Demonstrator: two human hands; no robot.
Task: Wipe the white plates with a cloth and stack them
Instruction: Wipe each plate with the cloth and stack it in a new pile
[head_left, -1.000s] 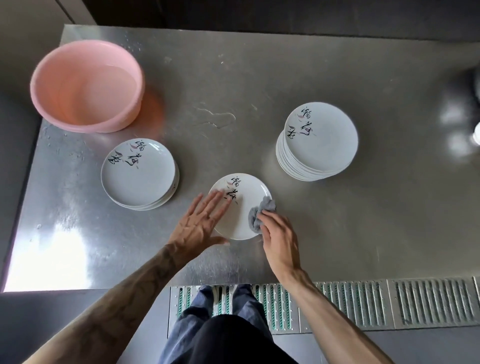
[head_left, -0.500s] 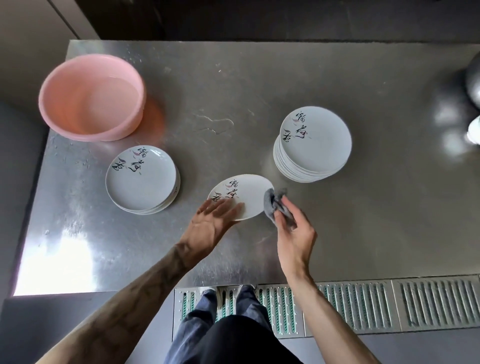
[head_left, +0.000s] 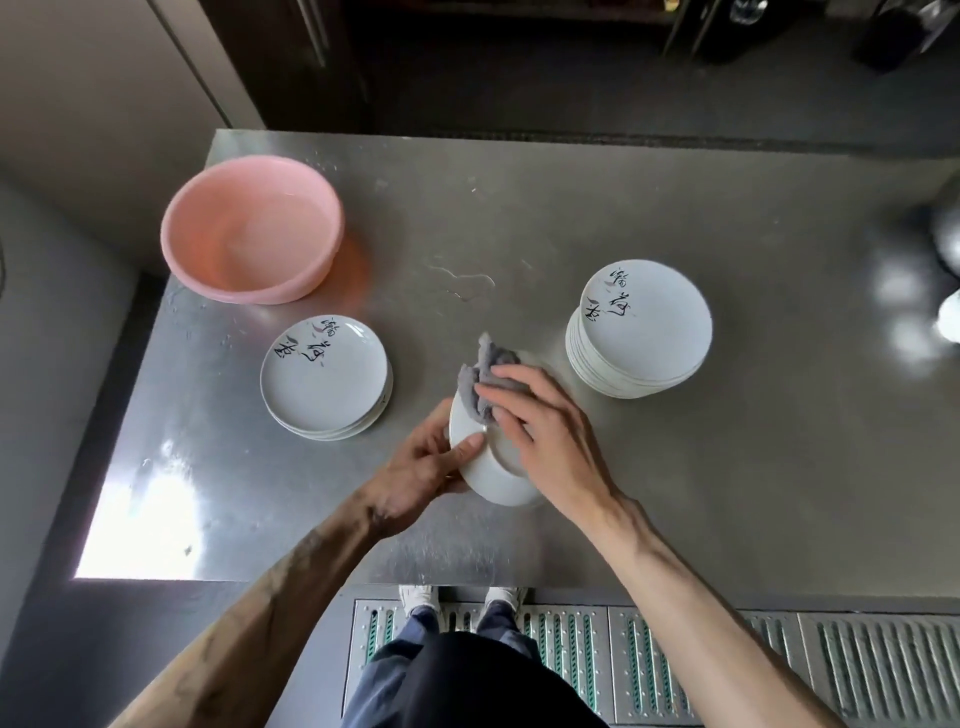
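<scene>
Two bare hands work over the steel worktop (head_left: 727, 467) in the head view. The left grip (head_left: 421, 467) holds a white plate (head_left: 493, 478) by its left edge, with the thumb on top and the fingers going round behind it. That plate is turned bottom-up and tipped, just above the worktop, between two piles. The right grip (head_left: 545, 436) presses a grey cloth (head_left: 485, 374) onto the plate's bottom with its fingers laid nearly flat. The cloth bunches up past the fingertips. A short pile of plates (head_left: 324, 374) sits to the left and a taller pile (head_left: 647, 322) sits to the right, both with black writing on top. A pink tub (head_left: 249, 291) stands near the far left corner. Down below, two white shoes (head_left: 415, 597) stand on a floor grate (head_left: 675, 660).
</scene>
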